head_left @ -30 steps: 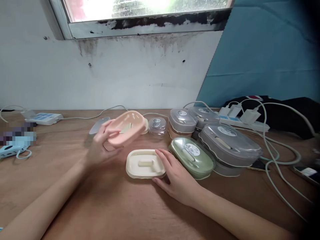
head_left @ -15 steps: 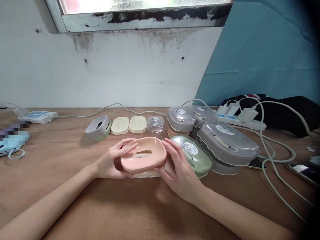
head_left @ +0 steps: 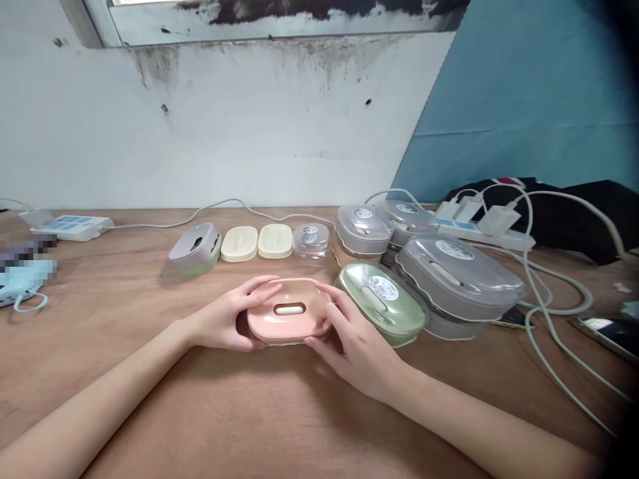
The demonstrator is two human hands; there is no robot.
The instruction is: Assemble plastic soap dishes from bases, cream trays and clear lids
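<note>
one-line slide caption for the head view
Left hand and right hand hold a pink soap dish on the wooden table.

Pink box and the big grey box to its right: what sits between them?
In the head view, a green oval box with a clear lid lies between the pink box and the big grey box.

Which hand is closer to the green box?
Right. The right hand grips the pink dish just beside the green box; the left hand holds the dish's far side.
</note>
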